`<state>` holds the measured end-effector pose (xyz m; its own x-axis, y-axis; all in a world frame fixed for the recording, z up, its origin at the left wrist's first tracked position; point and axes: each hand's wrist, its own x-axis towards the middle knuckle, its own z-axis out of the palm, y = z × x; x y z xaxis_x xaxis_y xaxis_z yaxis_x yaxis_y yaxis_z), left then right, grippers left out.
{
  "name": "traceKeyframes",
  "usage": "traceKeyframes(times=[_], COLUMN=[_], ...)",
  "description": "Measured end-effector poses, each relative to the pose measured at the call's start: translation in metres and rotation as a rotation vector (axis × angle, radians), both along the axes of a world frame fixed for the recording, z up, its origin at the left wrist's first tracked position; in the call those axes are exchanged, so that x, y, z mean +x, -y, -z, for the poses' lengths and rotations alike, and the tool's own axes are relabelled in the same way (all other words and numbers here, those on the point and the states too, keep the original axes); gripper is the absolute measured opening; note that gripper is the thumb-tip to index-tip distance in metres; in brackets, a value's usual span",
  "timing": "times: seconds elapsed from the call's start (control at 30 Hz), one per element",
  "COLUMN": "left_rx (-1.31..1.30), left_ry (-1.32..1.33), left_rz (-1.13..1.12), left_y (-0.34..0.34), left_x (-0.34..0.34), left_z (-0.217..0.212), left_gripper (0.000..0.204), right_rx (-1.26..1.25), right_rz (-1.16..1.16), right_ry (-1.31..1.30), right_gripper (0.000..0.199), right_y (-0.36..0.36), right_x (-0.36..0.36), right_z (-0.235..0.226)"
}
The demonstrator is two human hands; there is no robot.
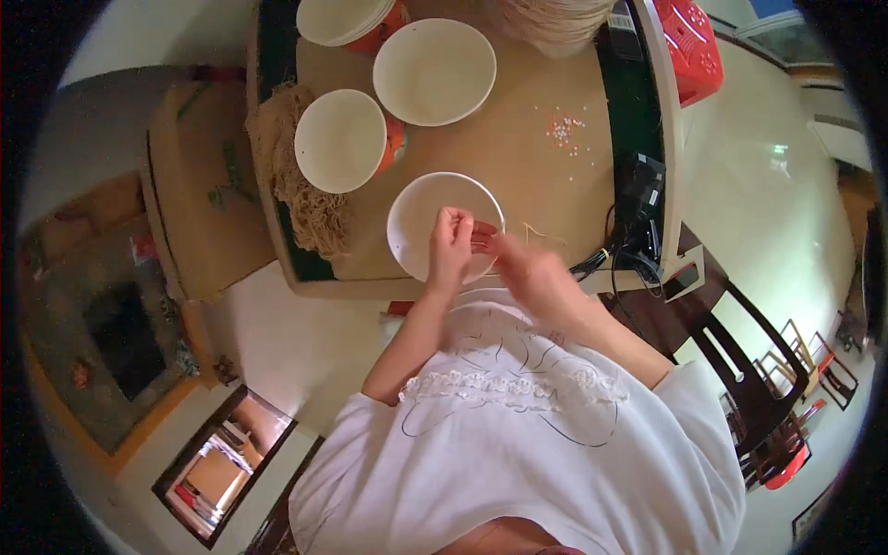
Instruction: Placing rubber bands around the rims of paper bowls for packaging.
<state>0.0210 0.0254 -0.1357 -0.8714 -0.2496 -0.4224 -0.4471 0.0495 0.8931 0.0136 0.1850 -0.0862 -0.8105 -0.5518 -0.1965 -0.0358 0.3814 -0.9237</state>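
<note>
Left hand hovers over the white bowl at the near edge of the bench, its fingers curled and pinched around something small and reddish — too small to say what it is. Right hand comes in close from the other side, fingertips meeting the left hand's right above the bowl's near rim; it looks blurred, and its fingers pinch toward the same little piece, though whether they actually grip it I cannot tell.

That bowl sits on the brown bench surface, just in front of the person's white shirt. Farther back, a second white bowl stands near the left edge, touching a bundle of tan fibre cord that drapes along that edge. A wider white plate lies behind it toward the middle, and a stack of bowls sits at the far left corner. Toward the right edge, a scatter of small pink and white beads lies loose on the surface, well apart from the hands. Black cables crowd the near right corner.
</note>
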Motion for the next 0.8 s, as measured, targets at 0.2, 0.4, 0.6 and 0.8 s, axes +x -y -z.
traceKeyframes(times=[0.2,0.4,0.6,0.8], left_rx=[0.763,0.478,0.198,-0.514], left_ry=[0.448,0.193,-0.253,-0.654], left_rz=[-0.042,-0.026,0.009,0.307], left_y=[0.024,0.009,0.014,0.023], left_x=[-0.010,-0.001,0.010,0.013], left_z=[0.017,0.012,0.036,-0.009], left_gripper=[0.016,0.012,0.016,0.020], right_rx=[0.390,0.446,0.448,0.221], right_rz=[-0.643,-0.408,-0.441,-0.214], right_ry=[-0.266,-0.392,-0.333,-0.042], right_gripper=[0.019,0.012,0.011,0.014], right_y=[0.028,0.036,0.039,0.033], right_x=[-0.016,-0.085,-0.088,-0.086], right_z=[-0.032,0.015,0.016,0.017])
